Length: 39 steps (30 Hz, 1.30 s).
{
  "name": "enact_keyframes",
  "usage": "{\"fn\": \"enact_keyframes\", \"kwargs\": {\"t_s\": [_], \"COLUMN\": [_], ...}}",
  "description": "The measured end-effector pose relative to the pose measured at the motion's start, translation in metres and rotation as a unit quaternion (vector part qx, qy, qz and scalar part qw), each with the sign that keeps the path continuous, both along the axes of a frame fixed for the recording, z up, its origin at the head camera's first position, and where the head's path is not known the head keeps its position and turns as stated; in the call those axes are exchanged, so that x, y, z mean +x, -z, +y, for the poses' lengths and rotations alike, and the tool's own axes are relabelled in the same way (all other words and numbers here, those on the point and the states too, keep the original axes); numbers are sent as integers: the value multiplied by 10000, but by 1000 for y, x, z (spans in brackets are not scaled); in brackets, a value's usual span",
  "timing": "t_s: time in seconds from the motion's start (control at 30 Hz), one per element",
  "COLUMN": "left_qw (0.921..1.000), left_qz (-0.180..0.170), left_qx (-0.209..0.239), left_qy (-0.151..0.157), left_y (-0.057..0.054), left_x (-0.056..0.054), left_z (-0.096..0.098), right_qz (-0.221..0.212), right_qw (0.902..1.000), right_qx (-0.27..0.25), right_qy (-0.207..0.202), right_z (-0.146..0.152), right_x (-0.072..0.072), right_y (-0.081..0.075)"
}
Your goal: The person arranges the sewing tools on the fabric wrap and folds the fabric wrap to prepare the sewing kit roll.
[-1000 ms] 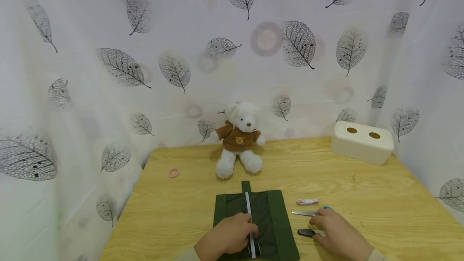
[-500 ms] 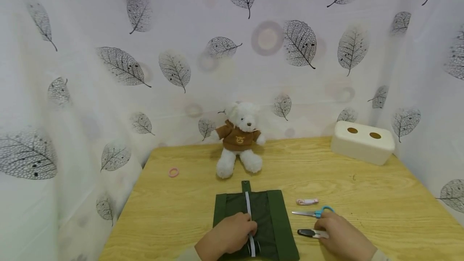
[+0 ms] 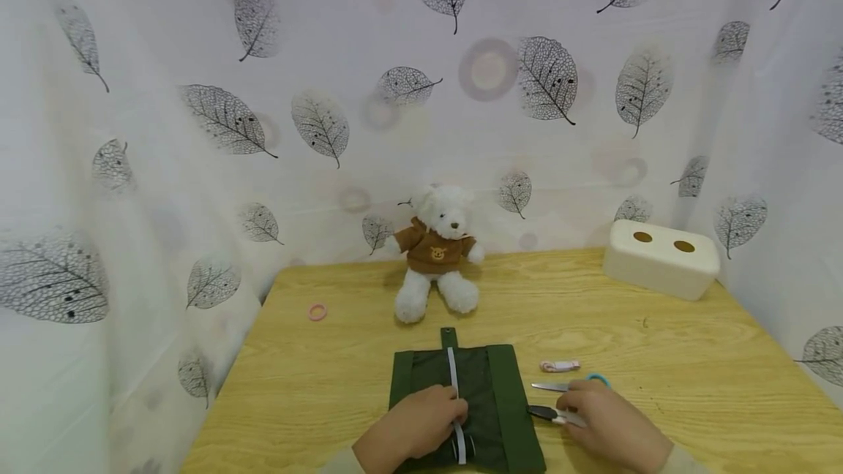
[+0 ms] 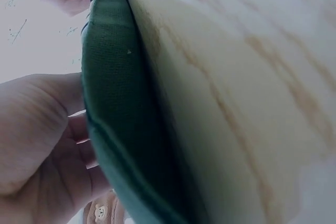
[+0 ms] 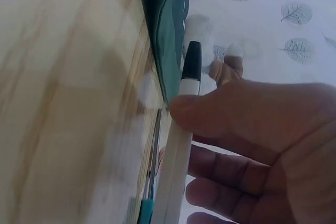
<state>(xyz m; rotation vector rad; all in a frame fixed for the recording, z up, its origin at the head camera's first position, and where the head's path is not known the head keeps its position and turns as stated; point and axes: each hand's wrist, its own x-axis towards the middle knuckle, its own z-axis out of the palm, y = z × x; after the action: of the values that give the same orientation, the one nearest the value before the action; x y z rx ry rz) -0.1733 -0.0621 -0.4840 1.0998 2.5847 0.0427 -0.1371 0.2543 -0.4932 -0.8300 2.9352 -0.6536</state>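
An unrolled dark green fabric pouch lies on the table, with a narrow white strip running down its middle. My left hand pinches that strip over the pouch; its fingertips are partly hidden. A dark, round-edged item sits under the strip's near end. My right hand holds a slim white tool with a black end between thumb and fingers. That black end points left and overlaps the pouch's right edge in the head view. In the right wrist view, the tool's white body extends below the thumb.
Scissors with blue handles lie just beyond my right hand, partly covered by it. Behind them is a small pink-and-white bundle. A white teddy bear, a cream box with two holes and a pink ring stand farther back.
My right hand has taken hold of the black-ended white tool and moved it left and slightly away, to the pouch's edge. The left hand stays at the strip.
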Motion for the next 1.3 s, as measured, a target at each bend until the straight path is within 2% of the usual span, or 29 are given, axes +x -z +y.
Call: {"fn": "enact_keyframes", "kwargs": {"t_s": [0.23,0.4,0.53,0.73,0.87,1.0,1.13,1.3], "left_qw": [9998,9995,9990,9989,9987,9983,9975,9963], "left_qz": [-61,12,89,112,69,36,187,376], "left_qx": [178,301,409,446,501,584,686,769], "left_qy": [-48,70,149,99,-4,-50,35,117], "left_y": [-1,-2,-1,-1,1,3,3,0], "left_x": [0,1,1,1,2,1,1,3], "left_z": [-2,-4,-5,-6,-8,-10,-11,-12], "right_qz": [401,167,-49,-240,-169,-357,-445,-265], "right_qw": [9970,9958,9959,9946,9923,9915,9903,9880], "right_qx": [-267,-336,-238,-58,61,75,86,63], "right_qy": [-601,-841,-873,-1007,-1227,-1251,-1314,-1522], "right_z": [-19,-33,-41,-52,-61,-70,-75,-80], "right_x": [-6,-10,-11,-15,-18,-20,-22,-25], "right_y": [1,0,-2,-2,1,0,-1,-2]}}
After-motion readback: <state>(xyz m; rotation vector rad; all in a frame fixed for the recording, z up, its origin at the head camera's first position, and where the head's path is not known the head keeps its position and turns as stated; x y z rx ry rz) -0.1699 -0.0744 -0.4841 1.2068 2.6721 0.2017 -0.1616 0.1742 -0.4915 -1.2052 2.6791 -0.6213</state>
